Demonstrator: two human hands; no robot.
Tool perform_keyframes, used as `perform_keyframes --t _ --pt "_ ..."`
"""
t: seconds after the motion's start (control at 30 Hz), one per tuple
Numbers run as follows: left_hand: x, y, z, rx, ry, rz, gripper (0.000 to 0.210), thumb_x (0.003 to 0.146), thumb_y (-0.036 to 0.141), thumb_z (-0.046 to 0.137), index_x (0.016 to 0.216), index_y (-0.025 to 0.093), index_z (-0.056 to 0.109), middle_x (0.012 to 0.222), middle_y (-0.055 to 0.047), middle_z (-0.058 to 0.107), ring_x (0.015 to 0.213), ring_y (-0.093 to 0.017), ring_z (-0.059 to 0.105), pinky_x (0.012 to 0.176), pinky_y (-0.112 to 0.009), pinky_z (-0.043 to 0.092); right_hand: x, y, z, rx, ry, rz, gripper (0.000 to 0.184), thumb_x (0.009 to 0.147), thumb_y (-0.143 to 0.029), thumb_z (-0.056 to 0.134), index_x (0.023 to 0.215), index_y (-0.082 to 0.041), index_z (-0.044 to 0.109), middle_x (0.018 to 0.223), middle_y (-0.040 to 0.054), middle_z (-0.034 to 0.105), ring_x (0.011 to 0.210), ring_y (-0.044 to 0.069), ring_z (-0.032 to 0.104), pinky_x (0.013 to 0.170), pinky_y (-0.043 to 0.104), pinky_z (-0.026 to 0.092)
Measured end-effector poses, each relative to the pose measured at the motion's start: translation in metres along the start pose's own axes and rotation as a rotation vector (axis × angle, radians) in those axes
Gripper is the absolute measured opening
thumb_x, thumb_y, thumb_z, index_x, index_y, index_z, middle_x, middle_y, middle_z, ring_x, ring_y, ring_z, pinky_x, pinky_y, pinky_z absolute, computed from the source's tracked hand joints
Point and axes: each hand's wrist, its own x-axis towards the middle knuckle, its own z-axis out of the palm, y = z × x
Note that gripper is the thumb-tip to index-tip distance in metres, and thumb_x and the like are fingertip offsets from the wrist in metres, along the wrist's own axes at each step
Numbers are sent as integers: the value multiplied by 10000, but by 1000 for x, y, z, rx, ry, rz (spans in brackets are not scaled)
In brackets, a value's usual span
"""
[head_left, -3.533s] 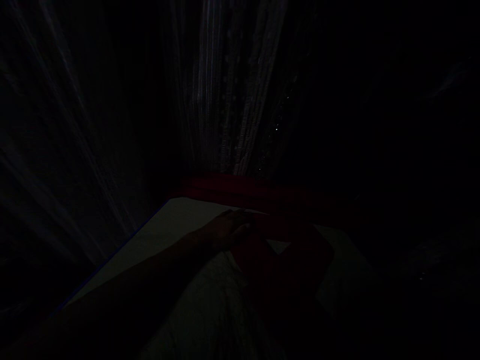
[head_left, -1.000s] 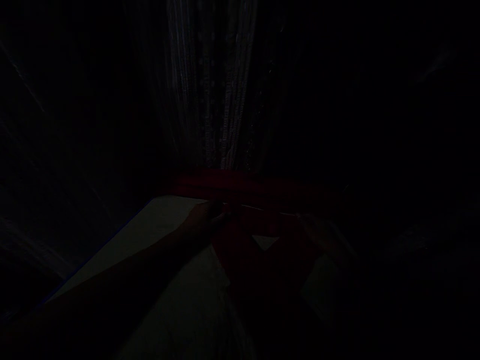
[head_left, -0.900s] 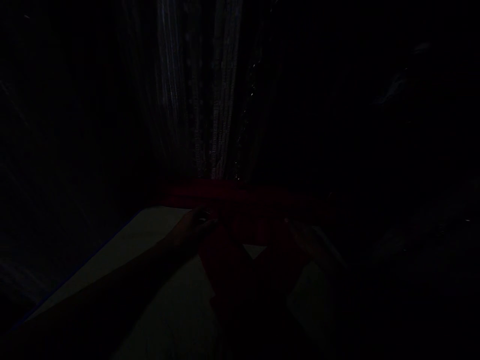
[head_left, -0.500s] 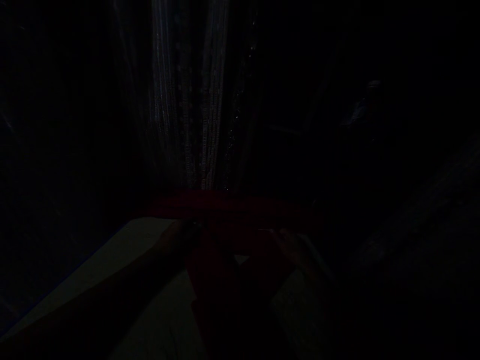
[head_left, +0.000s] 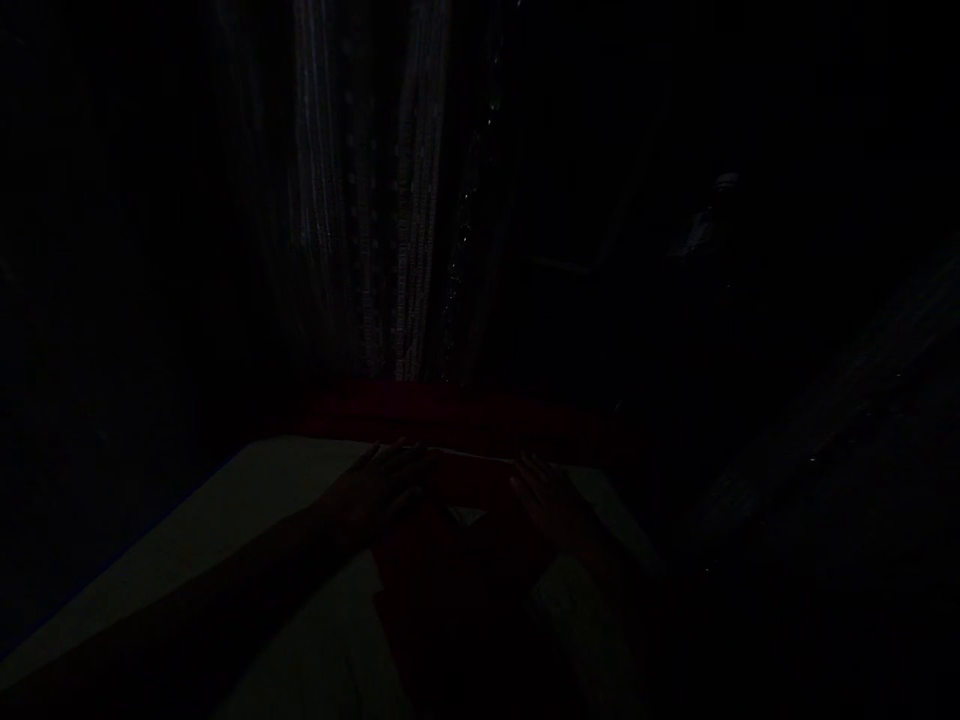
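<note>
The scene is very dark. My left hand lies flat with its fingers spread on a dark red cloth that rests on a pale padded surface. My right hand also lies flat on the red cloth, fingers apart, a little to the right. A red band of the same cloth runs across the far edge of the surface. Neither hand grips anything that I can make out.
Striped, sequinned fabrics hang behind the surface. The pale surface has a blue left edge. Dim shapes at the right are too dark to identify.
My view has dipped and shifted. Both hands now lie flat and spread on the red cloth, closer together; before, the left hand pinched at the cloth's far edge.
</note>
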Motion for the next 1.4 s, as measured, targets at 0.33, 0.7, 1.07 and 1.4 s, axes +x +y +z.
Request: perform_keyframes --t 0.33,0.7,1.07,1.4 --pt "-1 -3 1 -134 14 -16 639 1123 598 244 1646 288 446 1745 -11 337 1647 -295 220 1345 -543 214 -11 14 5 -162 48 -197 521 1123 -330 226 1503 -259 575 1707 82 238 1602 341 249 1193 735 351" --pt "-3 5 -8 -156 26 -6 664 1125 566 253 1599 187 522 1699 -58 429 1628 -295 279 1345 -487 253 -9 27 9 -178 121 -228 581 1141 -321 132 1495 -190 573 1640 127 380 1551 355 355 1174 724 394" --pt "-5 12 -22 -211 50 4 589 1132 499 293 1584 215 540 1681 -38 464 1617 -305 302 1344 -512 247 -12 31 -1 -131 52 -245 596 1125 -281 149 1402 -161 663 1618 128 414 1551 337 361 1231 657 370" --pt "-5 11 -23 -199 56 7 555 1141 453 288 1578 212 530 1678 -45 467 1615 -279 313 1335 -557 249 -8 24 -13 -175 -70 -208 650 1114 -277 122 1410 -104 674 1558 169 486 1516 361 409 1224 643 408"
